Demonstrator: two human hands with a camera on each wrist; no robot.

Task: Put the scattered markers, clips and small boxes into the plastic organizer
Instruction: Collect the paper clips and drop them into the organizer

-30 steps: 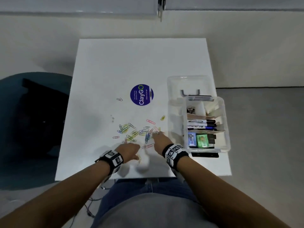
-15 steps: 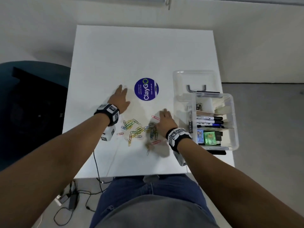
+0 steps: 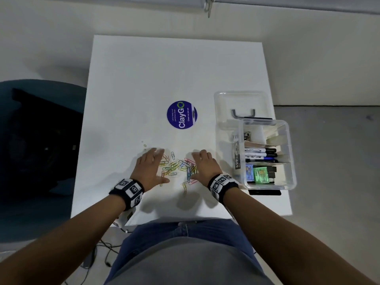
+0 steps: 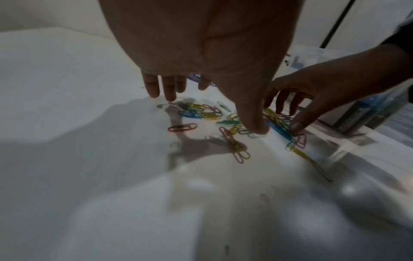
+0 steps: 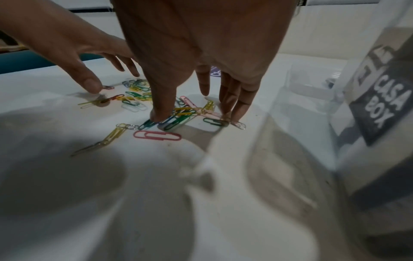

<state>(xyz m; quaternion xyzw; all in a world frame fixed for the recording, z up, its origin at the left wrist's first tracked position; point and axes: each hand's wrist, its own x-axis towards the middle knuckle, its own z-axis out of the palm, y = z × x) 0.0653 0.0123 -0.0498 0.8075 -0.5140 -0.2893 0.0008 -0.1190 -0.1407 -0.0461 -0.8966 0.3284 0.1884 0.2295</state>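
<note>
Coloured paper clips (image 3: 176, 166) lay mid-frame between the left hand (image 3: 149, 168) and right hand (image 3: 203, 167). Both grips were spread, empty, fingertips on the bench (image 3: 144, 79). Sweeping them inward together would probably gather one pile for the organizer (image 3: 287, 161).

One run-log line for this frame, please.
left hand: open, beside paper clips | right hand: open, touching clips | organizer: markers, boxes in
</note>
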